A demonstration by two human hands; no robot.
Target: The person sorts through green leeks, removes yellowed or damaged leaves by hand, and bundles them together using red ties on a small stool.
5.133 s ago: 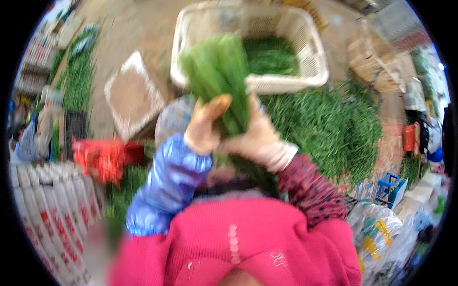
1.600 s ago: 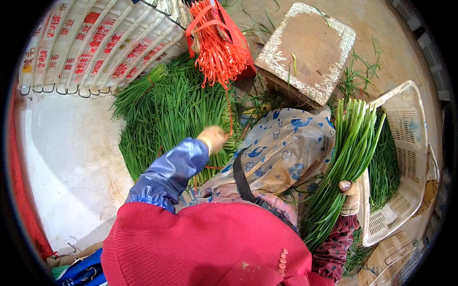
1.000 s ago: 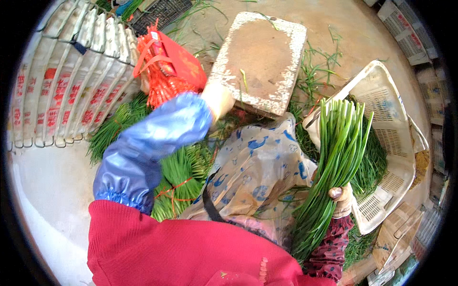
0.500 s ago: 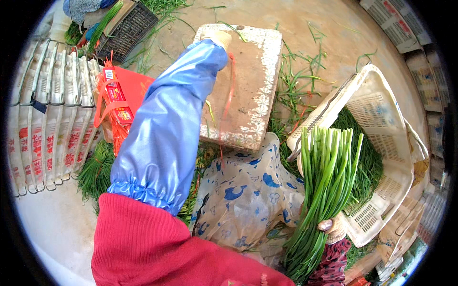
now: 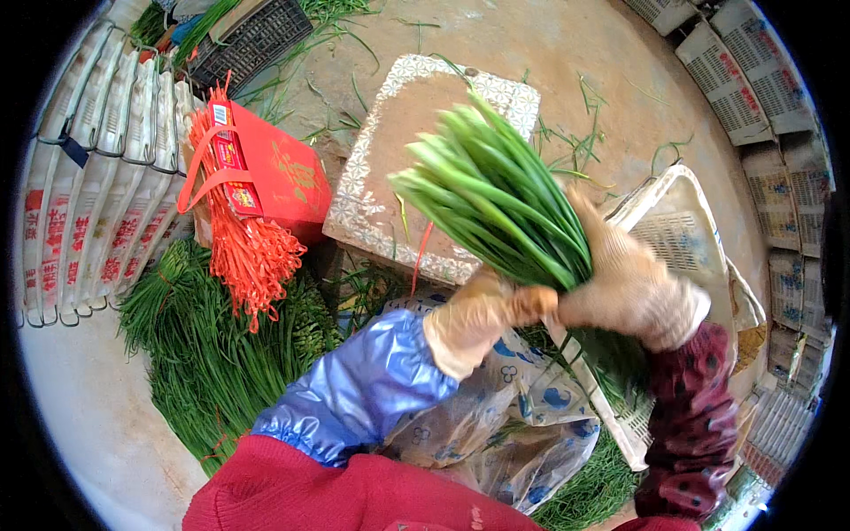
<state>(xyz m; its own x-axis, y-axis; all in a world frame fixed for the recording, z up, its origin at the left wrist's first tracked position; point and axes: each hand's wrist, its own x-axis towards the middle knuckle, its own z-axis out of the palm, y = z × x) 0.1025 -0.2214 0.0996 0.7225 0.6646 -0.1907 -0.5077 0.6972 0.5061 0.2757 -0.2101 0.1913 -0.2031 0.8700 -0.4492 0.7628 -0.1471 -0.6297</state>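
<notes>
A: Where is the green bunch [image 5: 509, 199]?

B: Up in front of the person, blocking part of the low worktop [image 5: 359, 195] from me. I can't tell if they touch.

A: Which way does it point?

B: It's long and it slants. From the right grip [image 5: 624, 279], the pale ends go up to about 10 or 11 o'clock. The dark leaves hang down toward 6 o'clock.

A: So which hand is nearer?

B: The right one. That grip is wrapped snugly round the stalks. The left grip [image 5: 485, 320] is low down, close beside the bunch, about 8 or 9 o'clock from the right. Its fingers are bent, but I can't tell if they pinch anything.

A: What about that red strip [image 5: 423, 252]?

B: It's at the worktop's near edge, about 10 o'clock from the left grip. The left is nearer to that.
</notes>
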